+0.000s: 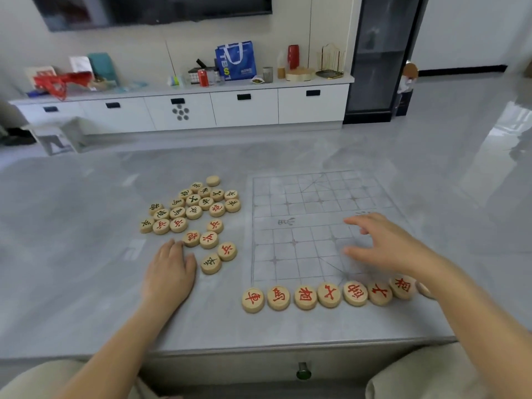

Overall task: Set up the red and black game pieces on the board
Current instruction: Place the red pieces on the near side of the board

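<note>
Head view: two hands [169,269] [383,243], one board [302,197]

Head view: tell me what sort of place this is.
Probably a home living room: a wall-mounted screen above a long white drawer cabinet, and a low grey table carrying the game board.

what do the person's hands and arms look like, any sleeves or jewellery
Both are bare: no gloves, rings or watch show on the left hand or the right hand, and no sleeve appears anywhere up to the frame edge. The right hand is slightly blurred.
</note>
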The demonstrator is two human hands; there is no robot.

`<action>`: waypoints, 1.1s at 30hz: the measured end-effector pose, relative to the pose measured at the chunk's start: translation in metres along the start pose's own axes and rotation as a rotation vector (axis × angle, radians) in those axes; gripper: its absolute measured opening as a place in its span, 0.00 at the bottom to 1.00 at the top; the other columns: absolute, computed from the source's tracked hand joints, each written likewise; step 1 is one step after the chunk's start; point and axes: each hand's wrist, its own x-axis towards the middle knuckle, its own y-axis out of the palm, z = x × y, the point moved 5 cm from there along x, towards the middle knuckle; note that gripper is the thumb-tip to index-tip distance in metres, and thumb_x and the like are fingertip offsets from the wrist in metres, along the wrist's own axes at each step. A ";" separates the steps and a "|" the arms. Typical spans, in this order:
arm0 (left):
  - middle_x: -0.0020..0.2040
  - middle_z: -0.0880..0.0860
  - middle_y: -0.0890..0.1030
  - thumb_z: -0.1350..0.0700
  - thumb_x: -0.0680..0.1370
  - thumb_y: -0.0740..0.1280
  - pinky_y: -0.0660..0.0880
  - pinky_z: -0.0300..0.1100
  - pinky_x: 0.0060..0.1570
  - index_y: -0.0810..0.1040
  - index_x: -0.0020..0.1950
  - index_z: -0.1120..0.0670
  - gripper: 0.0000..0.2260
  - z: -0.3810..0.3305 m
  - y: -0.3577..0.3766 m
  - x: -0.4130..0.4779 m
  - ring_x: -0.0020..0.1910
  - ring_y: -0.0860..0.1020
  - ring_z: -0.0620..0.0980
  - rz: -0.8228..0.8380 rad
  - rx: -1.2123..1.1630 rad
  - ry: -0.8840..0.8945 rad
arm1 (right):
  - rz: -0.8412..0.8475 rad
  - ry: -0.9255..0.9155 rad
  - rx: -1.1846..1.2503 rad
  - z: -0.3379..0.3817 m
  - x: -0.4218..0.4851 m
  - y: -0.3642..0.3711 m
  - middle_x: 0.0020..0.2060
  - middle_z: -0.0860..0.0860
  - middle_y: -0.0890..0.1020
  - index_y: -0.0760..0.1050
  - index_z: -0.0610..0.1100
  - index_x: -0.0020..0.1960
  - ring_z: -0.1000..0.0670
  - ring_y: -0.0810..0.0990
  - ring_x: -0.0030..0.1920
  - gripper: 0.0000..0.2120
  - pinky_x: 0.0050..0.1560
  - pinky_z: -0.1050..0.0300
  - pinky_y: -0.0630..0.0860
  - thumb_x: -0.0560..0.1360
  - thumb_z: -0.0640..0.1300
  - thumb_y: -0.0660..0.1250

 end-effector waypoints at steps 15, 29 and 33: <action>0.68 0.54 0.72 0.50 0.78 0.63 0.67 0.48 0.66 0.67 0.71 0.56 0.22 0.011 -0.002 0.001 0.66 0.70 0.53 0.003 -0.152 -0.075 | 0.040 -0.151 0.086 0.005 0.035 0.027 0.67 0.60 0.64 0.60 0.58 0.71 0.60 0.67 0.62 0.29 0.58 0.64 0.65 0.74 0.58 0.65; 0.63 0.52 0.76 0.48 0.78 0.63 0.70 0.52 0.63 0.68 0.70 0.50 0.21 -0.009 0.006 0.008 0.61 0.74 0.51 0.033 -0.415 -0.235 | 0.022 -0.158 0.119 0.005 0.030 0.018 0.59 0.64 0.62 0.61 0.58 0.71 0.63 0.65 0.59 0.26 0.55 0.66 0.62 0.74 0.57 0.64; 0.64 0.53 0.75 0.49 0.78 0.63 0.70 0.51 0.64 0.68 0.71 0.52 0.21 -0.010 0.006 0.009 0.62 0.73 0.52 0.036 -0.401 -0.211 | 0.028 -0.158 0.122 0.005 0.030 0.018 0.63 0.63 0.64 0.60 0.58 0.71 0.62 0.67 0.60 0.27 0.57 0.65 0.64 0.74 0.58 0.63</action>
